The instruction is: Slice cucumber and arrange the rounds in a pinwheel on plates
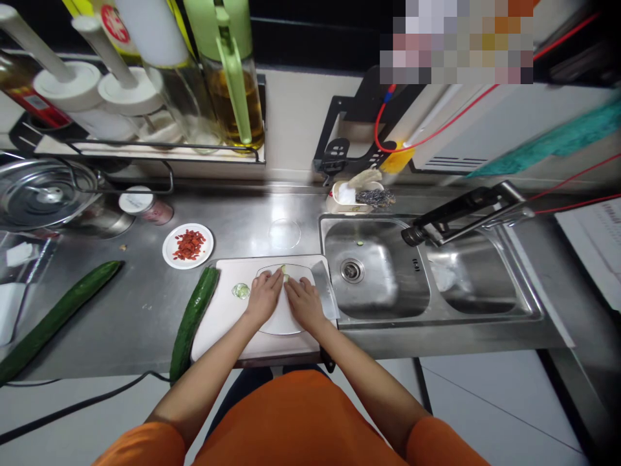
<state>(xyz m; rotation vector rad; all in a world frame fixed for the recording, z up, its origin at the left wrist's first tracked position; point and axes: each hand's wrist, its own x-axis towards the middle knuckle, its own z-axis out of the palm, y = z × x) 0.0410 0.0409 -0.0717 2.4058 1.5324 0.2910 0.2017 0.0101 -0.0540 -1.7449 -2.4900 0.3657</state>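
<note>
Over the white cutting board (218, 330), my left hand (264, 298) and my right hand (305, 303) meet at the fingertips, fingers closed together. A small pale piece (284, 268), perhaps cucumber, shows between the fingertips; which hand grips it is hard to make out. Left of my left hand lies a little pile of cucumber slices (240, 290) on the board. A wide knife blade (326, 291) rests flat along the board's right edge, beside my right hand. One whole cucumber (195, 320) leans against the board's left side. An oval outline on the board surrounds my hands.
A white plate of red pieces (189, 246) stands behind the cucumber. Farther left are another long cucumber (63, 317), a lidded jar (146, 204) and a steel pot (109, 217). The double sink (378, 310) and its black faucet (456, 213) lie right. Bottles fill a wall rack (194, 150).
</note>
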